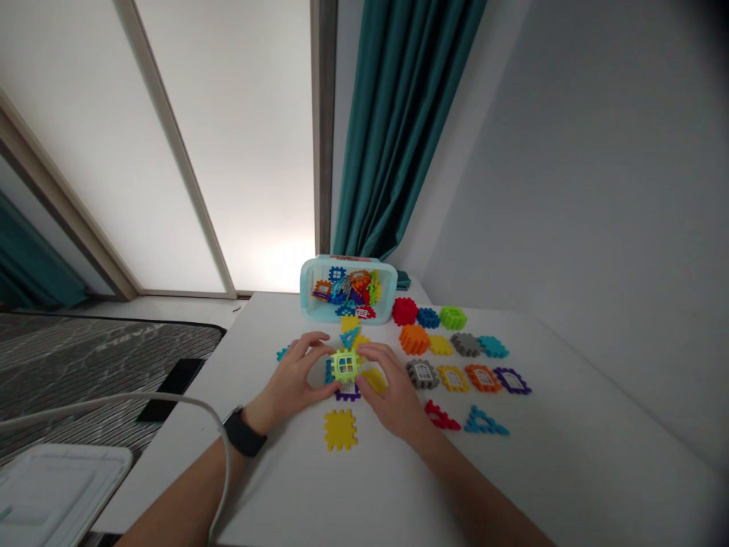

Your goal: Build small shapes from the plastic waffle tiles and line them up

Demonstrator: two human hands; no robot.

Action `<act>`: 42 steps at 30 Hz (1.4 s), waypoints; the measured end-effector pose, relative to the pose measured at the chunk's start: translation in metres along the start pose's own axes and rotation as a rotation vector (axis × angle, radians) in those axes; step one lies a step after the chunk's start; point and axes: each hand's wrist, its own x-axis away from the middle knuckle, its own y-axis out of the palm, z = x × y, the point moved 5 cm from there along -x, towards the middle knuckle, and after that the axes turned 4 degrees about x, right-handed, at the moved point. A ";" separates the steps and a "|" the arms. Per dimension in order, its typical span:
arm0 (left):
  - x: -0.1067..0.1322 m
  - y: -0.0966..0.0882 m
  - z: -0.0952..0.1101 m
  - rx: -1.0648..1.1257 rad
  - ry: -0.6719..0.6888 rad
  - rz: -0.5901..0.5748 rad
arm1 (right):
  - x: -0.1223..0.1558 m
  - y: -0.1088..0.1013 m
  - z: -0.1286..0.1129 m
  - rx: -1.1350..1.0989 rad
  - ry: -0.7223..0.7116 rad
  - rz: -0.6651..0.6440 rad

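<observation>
Lime-green plastic window tile (345,365) sits pinched between the left hand (290,377) and the right hand (394,389), fingertips pressed against its opposite edges, just above a purple plastic tile (347,396). Ahead of the grip, a pale aqua plastic tub (348,289) holds a jumble of pieces, while rows of multicoloured plastic tiles (466,344) lie laid out to its right.

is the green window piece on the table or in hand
Held: the green window piece is gripped between the left hand and right hand.
</observation>
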 end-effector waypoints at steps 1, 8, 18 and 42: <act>0.000 -0.001 0.000 -0.001 0.004 0.004 | 0.000 0.000 -0.005 0.065 -0.073 -0.040; 0.001 -0.001 0.001 -0.042 0.053 -0.003 | -0.001 0.000 -0.004 0.293 -0.261 -0.221; 0.001 -0.002 0.000 -0.067 0.029 -0.008 | 0.000 -0.006 -0.003 0.361 -0.254 -0.141; 0.000 -0.004 -0.007 -0.144 -0.003 0.011 | 0.005 0.003 -0.001 0.329 -0.200 -0.049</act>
